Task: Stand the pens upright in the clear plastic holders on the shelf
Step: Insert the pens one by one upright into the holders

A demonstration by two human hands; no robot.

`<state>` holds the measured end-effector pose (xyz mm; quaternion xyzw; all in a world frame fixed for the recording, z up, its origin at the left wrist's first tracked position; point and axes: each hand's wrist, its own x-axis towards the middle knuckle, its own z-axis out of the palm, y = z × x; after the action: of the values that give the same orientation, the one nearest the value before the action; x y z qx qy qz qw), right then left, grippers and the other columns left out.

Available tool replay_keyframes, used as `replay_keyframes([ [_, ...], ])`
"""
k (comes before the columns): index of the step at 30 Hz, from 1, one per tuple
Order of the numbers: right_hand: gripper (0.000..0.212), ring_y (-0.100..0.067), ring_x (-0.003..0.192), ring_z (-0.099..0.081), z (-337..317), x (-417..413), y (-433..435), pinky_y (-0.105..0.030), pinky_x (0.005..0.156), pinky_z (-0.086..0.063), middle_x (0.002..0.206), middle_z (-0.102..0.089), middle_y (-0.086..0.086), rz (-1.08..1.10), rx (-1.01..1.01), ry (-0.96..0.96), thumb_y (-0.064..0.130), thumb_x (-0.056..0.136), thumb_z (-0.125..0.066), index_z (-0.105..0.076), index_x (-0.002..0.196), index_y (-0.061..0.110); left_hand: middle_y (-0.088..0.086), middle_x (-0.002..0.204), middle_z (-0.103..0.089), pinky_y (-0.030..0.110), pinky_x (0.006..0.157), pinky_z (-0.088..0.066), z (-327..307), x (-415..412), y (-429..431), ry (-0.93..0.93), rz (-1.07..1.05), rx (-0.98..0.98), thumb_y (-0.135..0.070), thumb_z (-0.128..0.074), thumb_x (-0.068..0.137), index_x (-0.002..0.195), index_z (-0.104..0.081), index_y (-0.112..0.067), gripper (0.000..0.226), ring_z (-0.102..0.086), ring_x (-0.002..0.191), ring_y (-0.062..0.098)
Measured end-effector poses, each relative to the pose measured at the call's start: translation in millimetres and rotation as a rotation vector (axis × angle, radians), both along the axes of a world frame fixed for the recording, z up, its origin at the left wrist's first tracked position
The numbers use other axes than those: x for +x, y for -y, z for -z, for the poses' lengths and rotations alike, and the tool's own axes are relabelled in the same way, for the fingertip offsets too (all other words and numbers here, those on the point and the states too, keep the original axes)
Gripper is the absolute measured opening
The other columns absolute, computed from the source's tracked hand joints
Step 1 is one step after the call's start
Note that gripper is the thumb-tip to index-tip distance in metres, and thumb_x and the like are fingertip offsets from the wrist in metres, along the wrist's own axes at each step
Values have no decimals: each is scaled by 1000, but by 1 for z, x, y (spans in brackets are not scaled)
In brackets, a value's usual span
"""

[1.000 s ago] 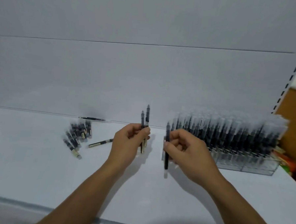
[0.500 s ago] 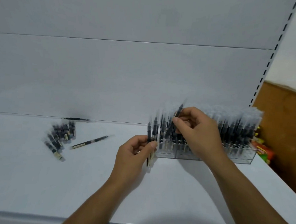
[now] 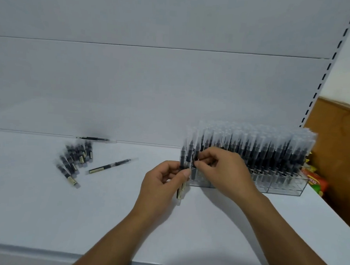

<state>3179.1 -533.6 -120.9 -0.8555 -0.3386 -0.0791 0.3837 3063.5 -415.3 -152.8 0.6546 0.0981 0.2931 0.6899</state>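
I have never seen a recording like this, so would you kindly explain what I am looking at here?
There is no machine: the two grips are a person's bare hands, filmed by one wide-angle camera worn on the head, looking forward and down. The left grip holds spare pens upright. The right grip pinches one pen at the left end of the clear plastic holder, which is packed with standing pens. All this sits on a white shelf. Farther left lie a loose pile of pens, a single pen beside it, and another pen against the back wall.
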Motion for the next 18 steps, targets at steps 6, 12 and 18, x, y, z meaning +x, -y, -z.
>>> replay_keyframes([
  [6, 12, -26, 66, -57, -5, -19, 14, -43, 61, -52, 71, -65, -2, -234, 324, -193, 44, 83, -66, -72, 85, 34, 11, 85, -72, 15, 65, -52, -2, 0, 3, 5, 30, 15, -13, -70, 85, 86, -74, -18, 7, -66, 74, 13],
  [12, 6, -17, 58, -49, -13, -20, 10, -43, 58, -51, 68, -63, -6, -249, 380, -236, 28, 82, -76, -71, 78, 29, 9, 84, -73, 19, 68, -54, -1, -1, 3, -12, 40, 37, -12, -70, 86, 87, -74, -19, 9, -67, 77, 18],
  [18, 11, -16, 59, -51, -16, -21, 9, -40, 60, -53, 65, -64, 14, -248, 365, -266, 22, 80, -78, -68, 81, 24, 11, 85, -73, 20, 69, -54, -2, -1, 5, -11, 46, 31, -8, -70, 85, 90, -74, -14, 9, -66, 76, 16],
])
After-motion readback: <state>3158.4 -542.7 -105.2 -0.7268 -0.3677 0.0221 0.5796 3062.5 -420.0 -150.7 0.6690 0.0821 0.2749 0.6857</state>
